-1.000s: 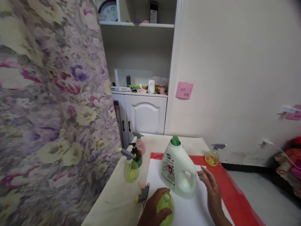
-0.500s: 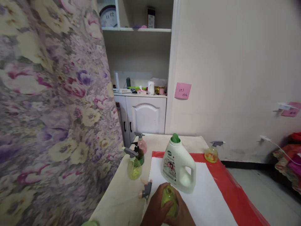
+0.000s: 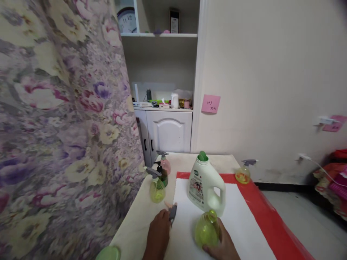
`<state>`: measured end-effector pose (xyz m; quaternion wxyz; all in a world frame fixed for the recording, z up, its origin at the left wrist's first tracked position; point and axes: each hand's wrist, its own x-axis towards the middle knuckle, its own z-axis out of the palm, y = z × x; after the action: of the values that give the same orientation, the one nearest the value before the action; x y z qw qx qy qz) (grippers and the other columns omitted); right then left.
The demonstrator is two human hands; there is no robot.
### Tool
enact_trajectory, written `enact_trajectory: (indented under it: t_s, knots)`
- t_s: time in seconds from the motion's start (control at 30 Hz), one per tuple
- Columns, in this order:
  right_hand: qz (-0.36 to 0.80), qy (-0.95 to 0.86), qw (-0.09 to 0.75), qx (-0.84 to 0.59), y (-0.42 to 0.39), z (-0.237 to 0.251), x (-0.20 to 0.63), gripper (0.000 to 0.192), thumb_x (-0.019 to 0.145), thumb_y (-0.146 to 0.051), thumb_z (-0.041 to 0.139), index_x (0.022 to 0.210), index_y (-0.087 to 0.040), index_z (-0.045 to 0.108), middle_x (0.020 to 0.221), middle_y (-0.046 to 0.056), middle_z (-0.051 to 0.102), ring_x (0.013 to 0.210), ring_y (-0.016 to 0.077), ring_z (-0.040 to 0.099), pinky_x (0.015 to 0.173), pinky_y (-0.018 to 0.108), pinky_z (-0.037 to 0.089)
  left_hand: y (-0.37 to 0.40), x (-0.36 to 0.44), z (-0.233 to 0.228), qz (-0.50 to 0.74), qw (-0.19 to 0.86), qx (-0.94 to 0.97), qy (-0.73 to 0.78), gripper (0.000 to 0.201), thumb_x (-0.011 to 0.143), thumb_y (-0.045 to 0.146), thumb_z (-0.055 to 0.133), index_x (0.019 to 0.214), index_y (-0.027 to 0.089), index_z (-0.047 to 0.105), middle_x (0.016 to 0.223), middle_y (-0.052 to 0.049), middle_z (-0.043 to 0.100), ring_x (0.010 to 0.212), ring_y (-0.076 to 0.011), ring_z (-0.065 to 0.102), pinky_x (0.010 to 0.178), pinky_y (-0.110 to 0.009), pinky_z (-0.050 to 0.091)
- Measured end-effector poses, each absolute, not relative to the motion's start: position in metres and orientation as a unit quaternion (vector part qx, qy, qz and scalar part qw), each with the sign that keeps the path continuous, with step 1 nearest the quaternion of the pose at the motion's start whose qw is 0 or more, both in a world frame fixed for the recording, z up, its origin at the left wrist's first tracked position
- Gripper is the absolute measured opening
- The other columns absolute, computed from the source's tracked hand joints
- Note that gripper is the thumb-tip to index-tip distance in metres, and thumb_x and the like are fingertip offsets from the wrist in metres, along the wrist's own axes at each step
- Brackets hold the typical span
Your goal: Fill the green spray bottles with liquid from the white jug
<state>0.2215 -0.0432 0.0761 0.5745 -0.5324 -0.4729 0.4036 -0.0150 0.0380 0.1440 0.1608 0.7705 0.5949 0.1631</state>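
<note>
In my right hand [image 3: 225,240] is a yellow-green see-through bottle [image 3: 207,231] with an uncovered neck, tilted a little to the right over the white sheet. My left hand [image 3: 159,229] has its fingers bunched on the left end of a grey trigger spray head [image 3: 172,212]; they hide part of it. The spray head lies at the left edge of the sheet. Just behind the bottle stands a big pale detergent jug [image 3: 202,187] with a green spout [image 3: 202,156] and a handle on its right.
At the left edge of the table stand a yellow-green spray bottle [image 3: 157,189], a dark pump bottle [image 3: 163,177] and a pink spray bottle [image 3: 165,166]. Another spray bottle [image 3: 243,175] is at the far right on red plastic [image 3: 252,196]. A green round object [image 3: 108,253] sits front left.
My left hand has let go of the bottle and moved left to the spray head. The right hand has kept the bottle and shifted it slightly right.
</note>
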Motion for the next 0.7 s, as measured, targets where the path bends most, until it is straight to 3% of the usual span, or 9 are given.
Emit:
enact_trajectory:
  t_s: [0.17, 0.37, 0.53, 0.7]
  knots:
    - [0.396, -0.442, 0.611, -0.524, -0.079, 0.088, 0.252, 0.076, 0.047, -0.03, 0.077, 0.12, -0.025, 0.055, 0.122, 0.01, 0.067, 0.122, 0.0375, 0.054, 0.101, 0.047, 0.043, 0.038, -0.01, 0.134, 0.092, 0.071, 0.779, 0.616, 0.047, 0.085, 0.004, 0.03, 0.118, 0.018, 0.06, 0.124, -0.014, 0.062, 0.107, -0.0252, 0.061, 0.089, -0.04, 0.042]
    - [0.374, -0.444, 0.593, -0.557, -0.103, 0.098, 0.275, 0.084, 0.048, -0.032, 0.08, 0.126, -0.024, 0.051, 0.127, 0.01, 0.064, 0.124, 0.0364, 0.053, 0.108, 0.049, 0.036, 0.034, -0.005, 0.149, 0.077, 0.014, 0.793, 0.605, 0.04, 0.089, 0.008, 0.031, 0.113, 0.021, 0.061, 0.112, -0.01, 0.066, 0.104, -0.0232, 0.061, 0.086, -0.037, 0.037]
    - [0.362, -0.457, 0.574, -0.576, -0.109, 0.091, 0.279, 0.086, 0.051, -0.026, 0.079, 0.13, -0.021, 0.046, 0.134, 0.012, 0.059, 0.128, 0.0339, 0.05, 0.111, 0.047, 0.034, 0.02, -0.008, 0.169, 0.085, -0.005, 0.798, 0.597, 0.04, 0.086, 0.007, 0.033, 0.113, 0.021, 0.059, 0.113, -0.008, 0.065, 0.105, -0.0206, 0.059, 0.088, -0.033, 0.038]
    - [0.367, -0.482, 0.565, -0.56, -0.111, 0.093, 0.279, 0.083, 0.056, -0.018, 0.075, 0.132, -0.023, 0.043, 0.14, 0.011, 0.054, 0.132, 0.032, 0.046, 0.113, 0.047, 0.032, -0.002, -0.005, 0.195, 0.214, 0.064, 0.796, 0.563, 0.033, 0.09, 0.02, 0.035, 0.117, 0.022, 0.054, 0.119, -0.007, 0.063, 0.11, -0.0207, 0.057, 0.092, -0.032, 0.042]
